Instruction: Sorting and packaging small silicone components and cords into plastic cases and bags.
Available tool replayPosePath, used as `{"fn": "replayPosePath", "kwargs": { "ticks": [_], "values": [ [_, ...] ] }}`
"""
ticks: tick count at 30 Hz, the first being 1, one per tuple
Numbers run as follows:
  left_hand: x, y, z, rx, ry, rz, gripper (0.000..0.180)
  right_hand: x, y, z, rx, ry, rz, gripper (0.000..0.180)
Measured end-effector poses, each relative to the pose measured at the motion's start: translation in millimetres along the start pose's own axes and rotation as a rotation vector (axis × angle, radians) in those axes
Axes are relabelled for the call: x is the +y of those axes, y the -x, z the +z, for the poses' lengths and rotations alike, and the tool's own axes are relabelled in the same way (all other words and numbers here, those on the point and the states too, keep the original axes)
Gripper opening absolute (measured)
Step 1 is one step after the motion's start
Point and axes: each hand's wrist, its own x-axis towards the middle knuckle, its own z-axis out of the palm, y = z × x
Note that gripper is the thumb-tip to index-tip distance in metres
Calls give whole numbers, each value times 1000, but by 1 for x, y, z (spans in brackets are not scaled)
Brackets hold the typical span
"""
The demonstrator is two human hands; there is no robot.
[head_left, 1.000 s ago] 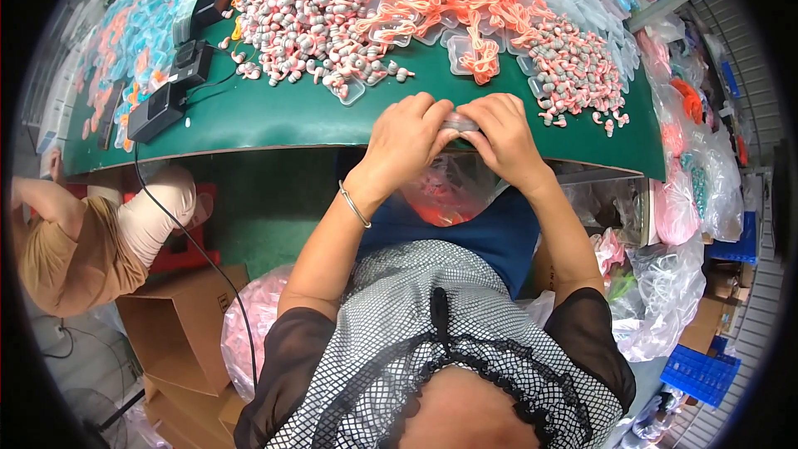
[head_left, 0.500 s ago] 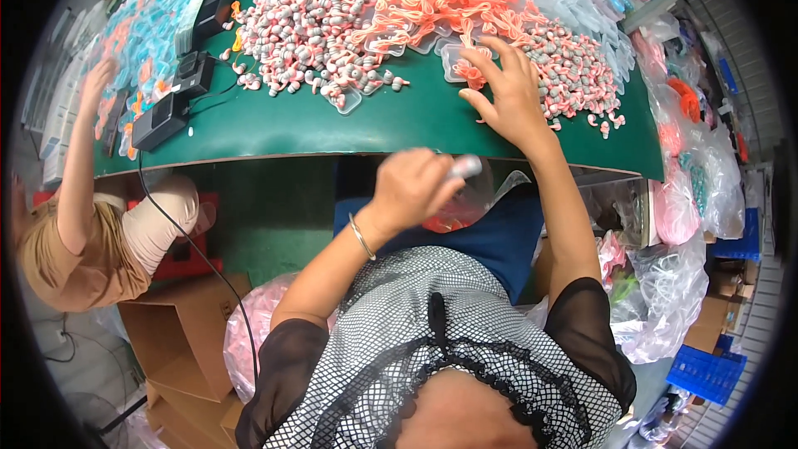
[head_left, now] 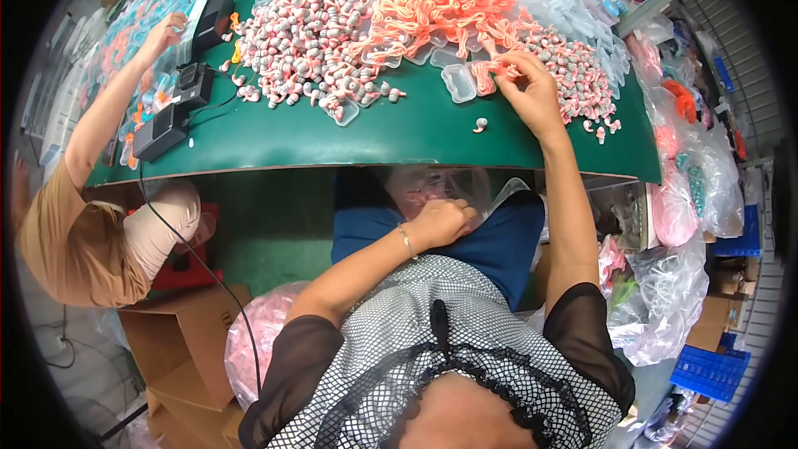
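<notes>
My right hand (head_left: 532, 93) is over the table, thumb and fingertips pinching an orange cord bundle (head_left: 485, 79) at the near edge of the cord pile (head_left: 449, 0). Beside it lies a small clear plastic case (head_left: 459, 83). A single grey-and-pink earplug-like piece (head_left: 480, 125) rests on the green table just nearer to me. Down at my lap, my left hand (head_left: 447, 223) is closed with its fingers curled under; whatever they may hold is hidden. Just beyond that hand sits a clear plastic bag (head_left: 432, 187) with pinkish contents.
Heaps of grey-and-pink pieces lie left (head_left: 303, 41) and right (head_left: 569, 71) on the green table (head_left: 316, 137), with clear cases behind. Black boxes with a cable (head_left: 162, 127) stand at left. Another person's arm (head_left: 116, 87) reaches in there. Filled bags (head_left: 677, 208) hang at right.
My left hand has dropped from the table's edge to my lap; the greyish thing in it no longer shows. My right hand has closed from spread fingers onto the orange cord. The co-worker's hand moved right.
</notes>
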Motion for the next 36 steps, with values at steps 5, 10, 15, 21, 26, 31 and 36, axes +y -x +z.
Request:
{"fn": "replayPosePath", "kwargs": {
  "ticks": [5,10,15,21,26,31,36],
  "values": [
    [42,-25,-112,429,156,232,13,21,-8,-6,36,556,-265,33],
    [0,-56,-155,681,-96,-64,34,-8,-1,-4,16,648,-267,23],
    [-24,-85,-164,549,-153,-139,42,-15,10,15,-69,625,-201,17],
    [-16,-73,-158,531,-228,-163,33,-19,10,20,-134,620,-188,14],
    [-6,-52,-157,646,-181,-173,34,-31,-1,18,-52,139,-65,13],
    [7,-25,-163,703,-198,-181,36,6,-10,9,54,323,-174,15],
    [20,3,-158,608,-277,-258,32,-15,2,11,60,438,-250,17]
  ]
}}
